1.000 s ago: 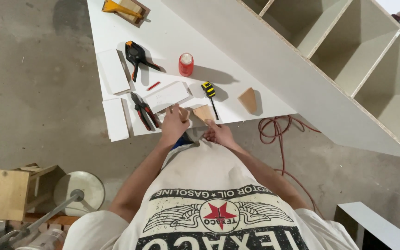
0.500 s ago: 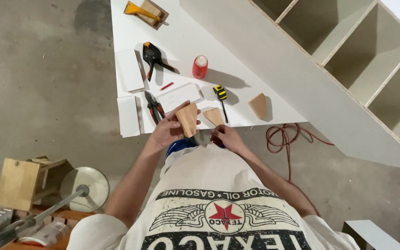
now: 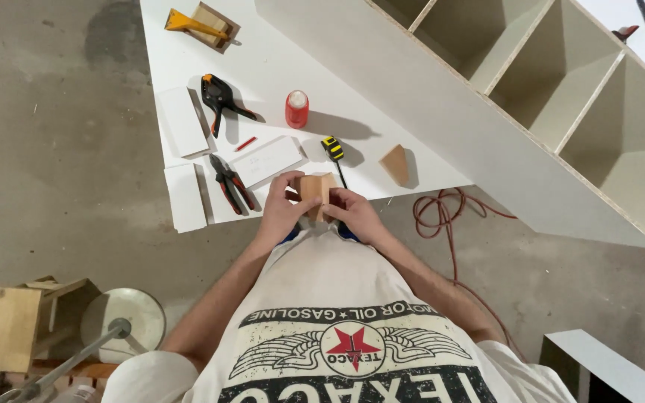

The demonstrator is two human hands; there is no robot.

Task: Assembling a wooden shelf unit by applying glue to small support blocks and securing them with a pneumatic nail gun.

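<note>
Wooden block (image 3: 315,192) pinched between both my hands, just off the near edge of the white tabletop (image 3: 263,67).

My left hand (image 3: 284,210) grips the block's left face, thumb and fingertips wrapped round it; my right hand (image 3: 352,213) closes on its right side, so both sets of fingers are clasped on the wood and neither hand is nearer than the other. The block's long axis runs near to far, away from my chest. Just left of my left hand lie red-handled pliers (image 3: 231,181); a flat white panel (image 3: 266,160) sits just beyond the block, and a yellow-and-black tape measure (image 3: 331,147) lies further off, to its right. A second wedge-shaped wooden piece (image 3: 396,164) stands apart on the right.
</note>
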